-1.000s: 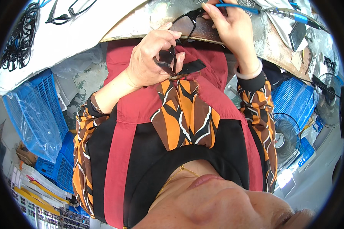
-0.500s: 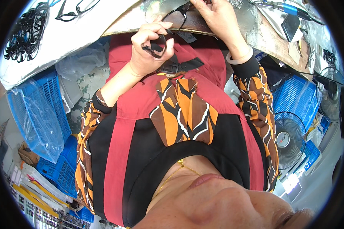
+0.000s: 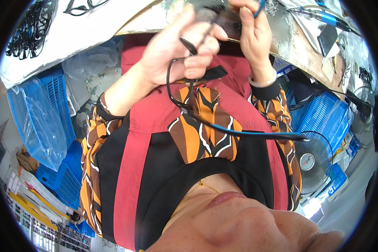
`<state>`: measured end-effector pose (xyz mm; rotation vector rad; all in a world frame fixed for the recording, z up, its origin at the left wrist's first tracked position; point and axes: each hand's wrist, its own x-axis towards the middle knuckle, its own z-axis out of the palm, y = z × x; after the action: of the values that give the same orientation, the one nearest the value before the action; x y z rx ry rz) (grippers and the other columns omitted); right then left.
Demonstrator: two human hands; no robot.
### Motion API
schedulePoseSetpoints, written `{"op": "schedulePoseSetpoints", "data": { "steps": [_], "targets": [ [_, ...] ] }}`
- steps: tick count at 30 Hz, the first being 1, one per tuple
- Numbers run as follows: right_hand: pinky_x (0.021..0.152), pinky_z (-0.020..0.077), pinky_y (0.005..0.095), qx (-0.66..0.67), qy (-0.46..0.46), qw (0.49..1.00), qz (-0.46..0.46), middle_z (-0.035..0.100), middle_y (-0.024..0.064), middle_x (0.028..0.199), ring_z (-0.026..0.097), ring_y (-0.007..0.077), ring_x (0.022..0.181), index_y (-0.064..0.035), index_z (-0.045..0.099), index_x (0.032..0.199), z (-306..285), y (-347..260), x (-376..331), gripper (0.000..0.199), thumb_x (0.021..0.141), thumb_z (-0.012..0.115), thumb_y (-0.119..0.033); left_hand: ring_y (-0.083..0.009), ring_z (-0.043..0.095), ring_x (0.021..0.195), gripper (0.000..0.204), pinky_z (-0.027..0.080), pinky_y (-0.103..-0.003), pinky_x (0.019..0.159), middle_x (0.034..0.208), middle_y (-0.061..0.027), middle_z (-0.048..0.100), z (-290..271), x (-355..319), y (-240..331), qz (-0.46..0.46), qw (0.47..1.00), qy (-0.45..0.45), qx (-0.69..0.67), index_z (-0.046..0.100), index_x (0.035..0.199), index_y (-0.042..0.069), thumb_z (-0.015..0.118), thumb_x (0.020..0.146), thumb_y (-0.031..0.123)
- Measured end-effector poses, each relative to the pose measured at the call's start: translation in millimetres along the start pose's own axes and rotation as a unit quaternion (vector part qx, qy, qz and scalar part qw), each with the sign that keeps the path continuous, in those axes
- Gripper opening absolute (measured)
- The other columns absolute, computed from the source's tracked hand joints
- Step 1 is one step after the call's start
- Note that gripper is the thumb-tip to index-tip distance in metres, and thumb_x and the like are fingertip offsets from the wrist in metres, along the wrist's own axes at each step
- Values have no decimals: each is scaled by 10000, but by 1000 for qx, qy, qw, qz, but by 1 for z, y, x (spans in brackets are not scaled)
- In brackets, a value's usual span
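Note:
My left hand, blurred by motion, is closed around a black eyeglass frame. One temple of it, black with a blue stripe, reaches far to the right in front of my chest, and a rim hangs below my fingers. Between the hands a dark, smeared part shows, too blurred to name. My right hand is at the table edge, fingers pinched together by a thin blue piece that runs up out of the picture. What that piece belongs to is cut off.
Black eyeglass frames lie in a pile on the white table cover, with another pair beside them. A blue-handled tool lies at the right. Blue crates flank me; a fan stands at the right.
The left hand has moved right and closer, and the eyeglass frame in it has turned so a temple swings out to the right. My right hand has come slightly lower, with a blue piece now visible.

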<state>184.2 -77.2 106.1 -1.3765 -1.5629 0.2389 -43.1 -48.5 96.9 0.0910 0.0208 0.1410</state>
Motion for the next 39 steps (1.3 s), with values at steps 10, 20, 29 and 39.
{"op": "schedulePoseSetpoints", "data": {
  "steps": [10, 20, 29, 39],
  "targets": [
    [646, 534, 271, 107, -84, 937, 323, 688, 85, 904, 662, 127, 728, -29, 620, 972, -29, -19, 7, 81, 964, 691, -69, -45, 374, 486, 652, 376, -192, 357, 973, -90, 520, -3, 13, -16, -40, 976, 197, -88, 535, 1280, -92, 417, 1094, 522],
    [658, 546, 367, -92, -207, 967, 117, 701, 123, 745, 715, 288, 704, -39, 644, 951, -25, -25, 23, 172, 944, 696, -203, -59, 352, 471, 653, 340, -225, 361, 864, -34, 428, -19, 13, -26, -15, 987, 87, -137, 486, 1289, -109, 428, 1096, 513],
    [649, 556, 382, -59, -211, 951, 217, 720, 149, 758, 733, 281, 693, -23, 651, 998, -16, -16, 27, 237, 933, 718, -240, -122, 491, 546, 797, 446, -245, 456, 981, -134, 600, -40, 19, -26, -12, 991, 25, -131, 486, 1370, -92, 308, 1077, 627],
    [643, 536, 255, 63, -59, 977, 195, 696, 51, 850, 676, 113, 711, -33, 609, 1061, -30, -16, 13, 209, 946, 747, -140, -300, 247, 1561, 796, 164, -471, 1282, 1683, -120, 228, -28, 8, -25, 464, 659, 85, 586, 151, 1623, 48, 643, 998, 89]
  ]
}}
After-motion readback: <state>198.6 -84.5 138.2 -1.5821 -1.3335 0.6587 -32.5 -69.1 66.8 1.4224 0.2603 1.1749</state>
